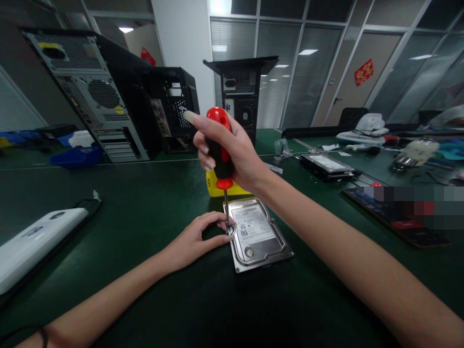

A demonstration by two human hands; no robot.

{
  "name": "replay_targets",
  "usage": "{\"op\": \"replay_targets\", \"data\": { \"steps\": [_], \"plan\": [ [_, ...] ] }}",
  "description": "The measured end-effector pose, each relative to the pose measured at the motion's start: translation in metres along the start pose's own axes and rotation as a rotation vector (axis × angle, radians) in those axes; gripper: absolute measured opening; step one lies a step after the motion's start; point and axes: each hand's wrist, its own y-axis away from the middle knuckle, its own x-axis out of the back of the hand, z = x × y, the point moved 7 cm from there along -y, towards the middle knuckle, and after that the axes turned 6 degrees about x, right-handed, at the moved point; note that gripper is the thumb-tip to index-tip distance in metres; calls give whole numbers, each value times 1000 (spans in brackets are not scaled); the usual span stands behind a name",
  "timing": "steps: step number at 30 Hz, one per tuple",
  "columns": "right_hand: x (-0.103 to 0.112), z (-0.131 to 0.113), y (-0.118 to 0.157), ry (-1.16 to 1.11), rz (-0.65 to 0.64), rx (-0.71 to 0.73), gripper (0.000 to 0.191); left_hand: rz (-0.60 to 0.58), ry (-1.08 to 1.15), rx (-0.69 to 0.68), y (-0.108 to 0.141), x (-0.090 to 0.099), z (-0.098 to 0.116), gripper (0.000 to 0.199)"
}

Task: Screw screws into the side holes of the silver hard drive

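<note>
A silver hard drive (253, 241) with a white label lies flat on the dark green table, its corner turned toward me. My right hand (230, 145) is wrapped round the red and black handle of a screwdriver (224, 183), held upright with the thumb near the top. The screwdriver's shaft points down to a spot at the drive's left edge. My left hand (203, 237) rests on the table there, thumb and fingers closed on that edge around the shaft's tip. The fingertips partly hide the tip, and any screw under it cannot be made out.
A yellow object (213, 187) lies just behind the drive. Computer cases (105, 96) stand at the back. Another drive (326, 166) sits at the right rear, and a phone-like dark slab (395, 217) lies right. A white power strip (39, 241) is at left, near a blue tray (76, 157).
</note>
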Motion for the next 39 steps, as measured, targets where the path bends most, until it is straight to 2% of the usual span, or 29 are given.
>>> {"op": "replay_targets", "data": {
  "steps": [3, 7, 13, 17, 22, 27, 34, 39],
  "plan": [
    [-5, -2, 0, -9, -53, 3, 34, 2, 0, 2, 1, 0, 1, 26],
    [-6, -2, 0, 22, -60, -32, 41, 2, -7, -1, 0, 0, 2, 26],
    [-4, 1, -3, 16, -47, 6, 22, 8, -12, -11, 0, 0, -2, 26],
    [0, 2, -2, -1, 2, 10, 30, 4, -9, -6, 1, 0, 0, 25],
    [-4, 1, -2, -52, -48, -46, 25, -1, 4, 0, 1, -1, 0, 25],
    [-7, -2, -1, -41, -115, -39, 36, 5, 7, 0, 0, 0, 0, 25],
    [-3, -2, -3, -6, -118, -75, 19, 2, 5, -7, 0, 0, 0, 25],
    [-4, -1, -2, -14, -130, -83, 20, -1, -2, -10, 0, -1, 0, 24]
  ]
}}
